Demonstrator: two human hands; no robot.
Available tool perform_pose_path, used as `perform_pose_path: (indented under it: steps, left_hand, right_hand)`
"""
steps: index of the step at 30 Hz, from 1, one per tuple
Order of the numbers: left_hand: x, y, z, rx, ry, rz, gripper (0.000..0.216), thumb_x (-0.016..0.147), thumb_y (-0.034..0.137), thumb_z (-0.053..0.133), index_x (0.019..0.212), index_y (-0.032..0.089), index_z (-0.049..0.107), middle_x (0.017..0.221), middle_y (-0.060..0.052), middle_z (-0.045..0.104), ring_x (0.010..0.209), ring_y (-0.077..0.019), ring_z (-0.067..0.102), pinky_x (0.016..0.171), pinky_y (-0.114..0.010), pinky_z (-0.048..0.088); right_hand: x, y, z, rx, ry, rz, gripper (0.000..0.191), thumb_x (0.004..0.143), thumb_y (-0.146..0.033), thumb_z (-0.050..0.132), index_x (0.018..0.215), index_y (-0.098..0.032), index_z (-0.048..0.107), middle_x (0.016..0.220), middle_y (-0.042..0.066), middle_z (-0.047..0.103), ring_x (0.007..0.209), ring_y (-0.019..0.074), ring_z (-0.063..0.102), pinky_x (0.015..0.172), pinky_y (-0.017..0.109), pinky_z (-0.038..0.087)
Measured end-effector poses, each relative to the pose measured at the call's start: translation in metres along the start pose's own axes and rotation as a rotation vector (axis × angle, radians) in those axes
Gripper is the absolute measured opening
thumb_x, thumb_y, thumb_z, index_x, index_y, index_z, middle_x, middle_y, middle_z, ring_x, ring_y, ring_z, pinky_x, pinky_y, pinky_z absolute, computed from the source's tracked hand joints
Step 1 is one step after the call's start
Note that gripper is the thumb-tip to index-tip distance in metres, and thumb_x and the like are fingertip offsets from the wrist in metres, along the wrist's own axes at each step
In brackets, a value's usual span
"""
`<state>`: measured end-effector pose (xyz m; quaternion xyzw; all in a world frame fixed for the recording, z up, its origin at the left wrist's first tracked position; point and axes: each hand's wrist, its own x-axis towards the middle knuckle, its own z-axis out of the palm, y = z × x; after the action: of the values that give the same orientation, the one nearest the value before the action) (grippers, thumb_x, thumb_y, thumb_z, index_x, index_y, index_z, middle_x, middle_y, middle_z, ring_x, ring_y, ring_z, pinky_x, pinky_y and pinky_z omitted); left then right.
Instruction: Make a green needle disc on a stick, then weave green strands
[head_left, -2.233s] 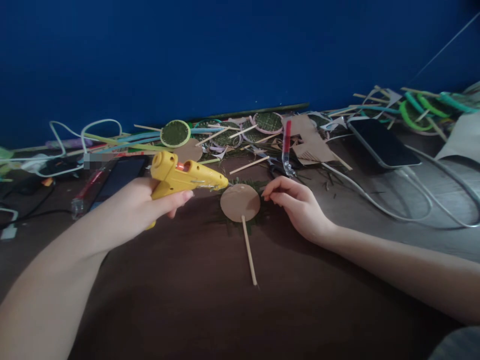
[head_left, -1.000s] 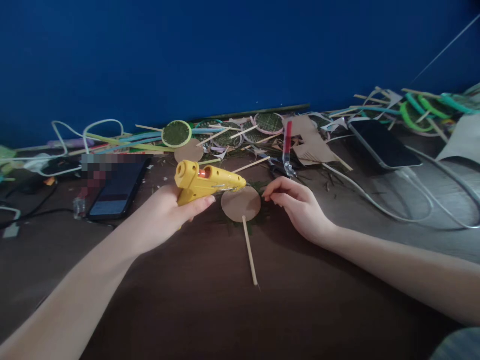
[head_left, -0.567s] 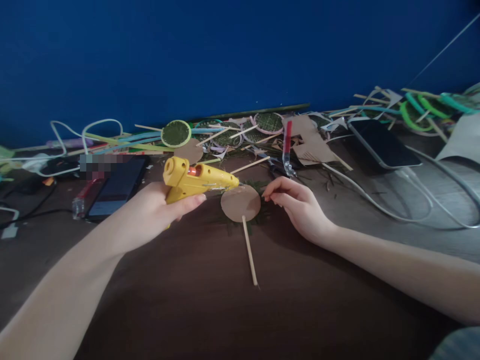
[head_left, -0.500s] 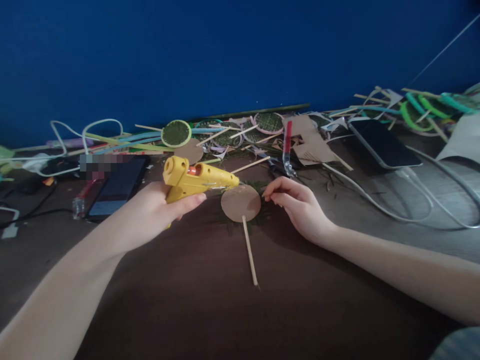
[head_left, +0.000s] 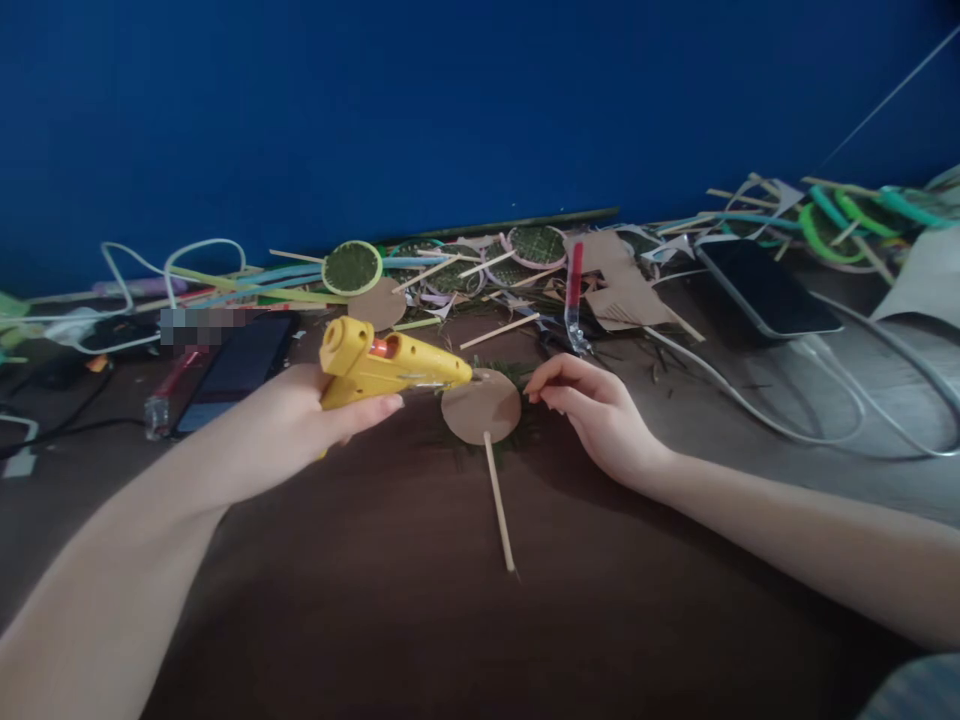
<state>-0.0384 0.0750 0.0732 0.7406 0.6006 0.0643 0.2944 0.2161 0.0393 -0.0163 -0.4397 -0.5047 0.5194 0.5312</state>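
My left hand point(head_left: 296, 425) grips a yellow glue gun point(head_left: 382, 362), its nozzle pointing right at the upper left rim of a brown cardboard disc point(head_left: 481, 406). The disc lies flat on the dark wooden table point(head_left: 420, 590) over green leafy strips, with a thin wooden stick point(head_left: 499, 503) running from it toward me. My right hand point(head_left: 596, 410) rests just right of the disc, fingers curled together, fingertips at the green strips by the disc's edge; what they pinch, if anything, I cannot make out.
Against the blue wall lies a clutter of woven green discs point(head_left: 351, 266), coloured strips, sticks and cardboard scraps point(head_left: 622, 280). A red-handled tool point(head_left: 574, 295) lies behind the disc. One phone point(head_left: 236, 368) is at the left, another point(head_left: 765, 285) at the right, with white cables point(head_left: 825, 400).
The glue gun swung right over the disc's upper edge, then drew back left a little; its nozzle now sits at the disc's left rim. My right hand has stayed put.
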Motion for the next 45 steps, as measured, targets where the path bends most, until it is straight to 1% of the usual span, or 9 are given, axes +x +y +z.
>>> perform_pose_path:
  steps: [6,12,17,27,31,36,39,41,45]
  left_hand:
    - [-0.003,-0.009,-0.017,0.126,0.006,-0.144,0.046,0.061,0.067,0.054,0.059,0.021,0.055,0.048,0.002,0.051,0.044,-0.0136,0.048,0.040,-0.023,0.036]
    - [0.000,-0.009,-0.014,0.162,0.007,-0.097,0.047,0.064,0.065,0.055,0.079,0.021,0.062,0.057,0.003,0.058,0.047,-0.0141,0.052,0.043,-0.023,0.038]
    - [0.000,-0.013,-0.012,0.234,-0.007,-0.106,0.046,0.070,0.065,0.054,0.063,0.019,0.058,0.045,0.004,0.051,0.043,-0.0131,0.048,0.043,-0.022,0.035]
    - [-0.007,-0.006,-0.009,0.318,-0.039,-0.096,0.050,0.071,0.067,0.051,0.053,0.021,0.055,0.038,0.005,0.046,0.039,-0.0137,0.046,0.045,-0.023,0.033]
    - [-0.012,0.002,-0.007,0.269,-0.056,-0.036,0.042,0.072,0.062,0.050,0.064,0.023,0.062,0.056,0.003,0.061,0.054,-0.0175,0.057,0.053,-0.024,0.039]
    - [-0.024,0.013,-0.009,0.386,-0.012,-0.109,0.039,0.068,0.063,0.051,0.084,0.030,0.066,0.070,0.003,0.067,0.060,-0.0223,0.061,0.055,-0.028,0.041]
    - [-0.031,0.010,-0.011,0.505,0.142,-0.008,0.036,0.073,0.058,0.047,0.085,0.028,0.064,0.077,0.000,0.066,0.066,-0.0241,0.060,0.058,-0.030,0.040]
    - [-0.036,0.002,-0.011,0.573,0.253,0.043,0.038,0.074,0.057,0.044,0.086,0.026,0.061,0.081,-0.003,0.064,0.074,-0.0265,0.059,0.063,-0.033,0.041]
    - [-0.051,-0.030,-0.002,0.578,0.256,0.035,0.037,0.075,0.053,0.041,0.092,0.023,0.053,0.091,-0.008,0.060,0.086,-0.0300,0.058,0.069,-0.039,0.043]
  right_hand:
    - [0.000,-0.001,0.000,-0.019,-0.005,0.004,0.013,0.074,-0.011,0.051,0.074,-0.019,0.061,0.072,-0.002,0.059,0.073,0.0114,0.053,0.070,0.027,0.038]
    - [0.000,-0.001,0.000,-0.030,-0.005,-0.001,0.012,0.074,-0.011,0.051,0.073,-0.019,0.061,0.072,-0.002,0.059,0.073,0.0116,0.052,0.070,0.027,0.038]
    - [0.000,-0.002,0.001,-0.053,-0.007,-0.013,0.012,0.075,-0.011,0.050,0.073,-0.019,0.059,0.073,-0.002,0.058,0.073,0.0116,0.053,0.070,0.027,0.039]
    - [-0.007,-0.015,0.008,-0.568,-0.162,-0.234,0.021,0.074,-0.006,0.044,0.080,-0.019,0.059,0.084,0.004,0.061,0.083,0.0168,0.052,0.079,0.033,0.041]
    - [-0.007,-0.012,0.010,-0.670,-0.126,-0.181,0.022,0.072,-0.004,0.046,0.082,-0.018,0.058,0.083,0.004,0.063,0.084,0.0179,0.052,0.077,0.033,0.042]
    - [-0.006,-0.012,0.011,-0.698,-0.122,-0.200,0.022,0.072,-0.003,0.045,0.081,-0.020,0.057,0.083,0.004,0.064,0.085,0.0185,0.052,0.079,0.034,0.042]
    - [-0.006,-0.011,0.011,-0.702,-0.126,-0.220,0.021,0.073,-0.003,0.045,0.081,-0.019,0.056,0.083,0.004,0.064,0.086,0.0187,0.052,0.079,0.035,0.042]
    - [-0.006,-0.011,0.010,-0.705,-0.132,-0.247,0.021,0.074,-0.004,0.046,0.082,-0.019,0.056,0.083,0.004,0.064,0.086,0.0187,0.053,0.079,0.035,0.042]
    - [-0.010,-0.013,0.010,-0.722,-0.169,-0.426,0.022,0.075,-0.002,0.043,0.082,-0.019,0.056,0.083,0.005,0.064,0.084,0.0184,0.053,0.078,0.034,0.043]
